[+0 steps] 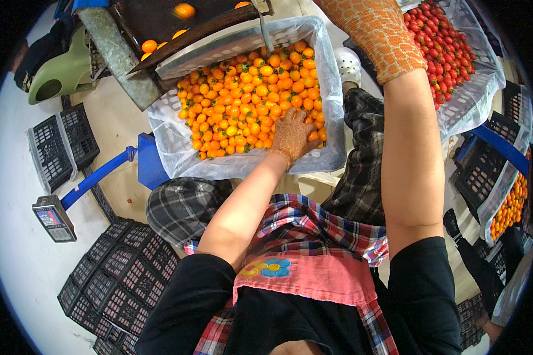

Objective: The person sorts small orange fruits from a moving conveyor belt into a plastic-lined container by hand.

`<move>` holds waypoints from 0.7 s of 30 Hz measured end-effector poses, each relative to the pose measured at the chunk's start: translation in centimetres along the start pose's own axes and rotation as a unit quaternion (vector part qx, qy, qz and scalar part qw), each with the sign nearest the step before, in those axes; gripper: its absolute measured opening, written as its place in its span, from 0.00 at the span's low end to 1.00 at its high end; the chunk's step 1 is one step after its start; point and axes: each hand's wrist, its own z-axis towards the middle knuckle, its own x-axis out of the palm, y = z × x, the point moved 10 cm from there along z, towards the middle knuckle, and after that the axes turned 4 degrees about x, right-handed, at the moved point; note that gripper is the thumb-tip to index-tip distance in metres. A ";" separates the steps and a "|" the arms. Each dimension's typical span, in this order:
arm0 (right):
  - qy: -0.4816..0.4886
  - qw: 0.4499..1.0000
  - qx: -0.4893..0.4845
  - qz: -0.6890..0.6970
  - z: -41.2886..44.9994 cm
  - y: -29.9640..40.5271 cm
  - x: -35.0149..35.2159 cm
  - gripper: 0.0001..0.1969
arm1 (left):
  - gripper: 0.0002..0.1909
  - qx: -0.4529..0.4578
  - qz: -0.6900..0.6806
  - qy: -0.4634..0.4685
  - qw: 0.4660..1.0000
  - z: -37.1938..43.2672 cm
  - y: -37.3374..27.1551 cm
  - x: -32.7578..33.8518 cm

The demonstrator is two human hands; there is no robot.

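My left hand point(293, 136), in an orange-brown patterned glove, lies on top of orange cherry tomatoes point(244, 97) with its fingers spread. These tomatoes fill a crate point(337, 146) lined with thin white sheeting. My right arm stretches up and forward, past the crate's right side. A matching glove covers my right hand point(375, 33); its fingers are cut off by the top edge of the picture, so what they hold is hidden. Over the crate's far left corner hangs the lip of a dark metal chute point(195, 37), with a few orange tomatoes point(149, 46) on it.
Red cherry tomatoes point(444, 57) fill another lined crate at the upper right. A scale display point(55, 222) stands on a blue pole point(97, 177) at left. Black plastic crates point(120, 275) are stacked at lower left. Another crate holds orange tomatoes point(511, 208) at far right.
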 end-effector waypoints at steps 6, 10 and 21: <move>0.004 1.000 -0.007 -0.027 -0.5 0.5 0.7 0.19 | 0.15 -0.090 0.045 0.003 0.995 -5.6 6.3 1.0; 0.004 1.000 -0.013 -0.028 -0.4 -0.1 0.2 0.19 | 0.15 -0.176 0.097 0.024 0.979 -8.0 11.0 -1.2; -0.013 0.999 -0.046 -0.021 -0.7 0.6 0.3 0.17 | 0.22 -0.123 0.048 -0.074 0.988 -1.6 17.6 -4.2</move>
